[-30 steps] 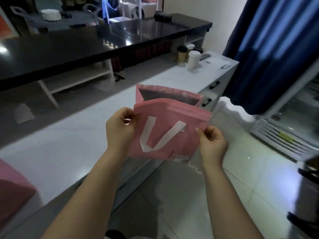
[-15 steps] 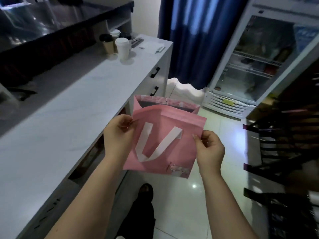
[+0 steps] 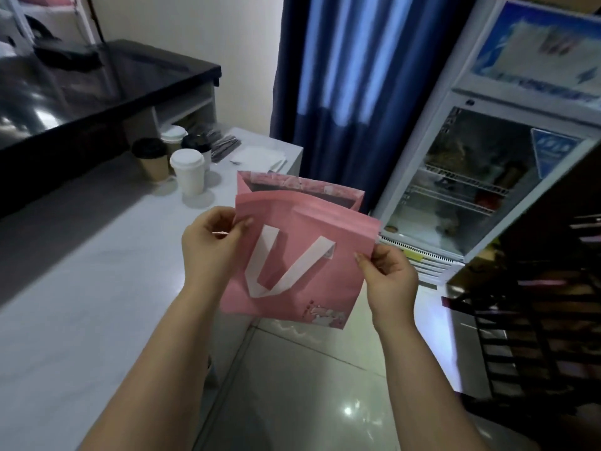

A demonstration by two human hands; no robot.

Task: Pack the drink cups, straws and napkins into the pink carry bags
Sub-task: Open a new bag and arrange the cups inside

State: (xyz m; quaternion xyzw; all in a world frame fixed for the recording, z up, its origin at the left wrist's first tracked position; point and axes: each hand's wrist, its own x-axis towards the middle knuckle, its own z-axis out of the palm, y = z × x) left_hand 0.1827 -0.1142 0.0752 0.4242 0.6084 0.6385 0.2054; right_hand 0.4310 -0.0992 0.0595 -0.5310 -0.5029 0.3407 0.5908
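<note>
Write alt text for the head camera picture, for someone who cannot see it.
A left hand and a right hand pinch opposite edges of a pink carry bag with a white handle, held in the air. Behind it, lidded drink cups stand on a white counter; a glass-door fridge is at right.

The room is dim, lit by daylight glowing blue through the curtain (image 3: 341, 76) and by the fridge (image 3: 465, 196) interior, with glare on the glossy floor (image 3: 348, 410) and black counter (image 3: 48, 102). The pink carry bag (image 3: 325, 288) at centre is fairly sharp; the drink cups (image 3: 187, 170), throwing soft shadows on the worktop (image 3: 65, 288), and the dark right edge are blurred.
</note>
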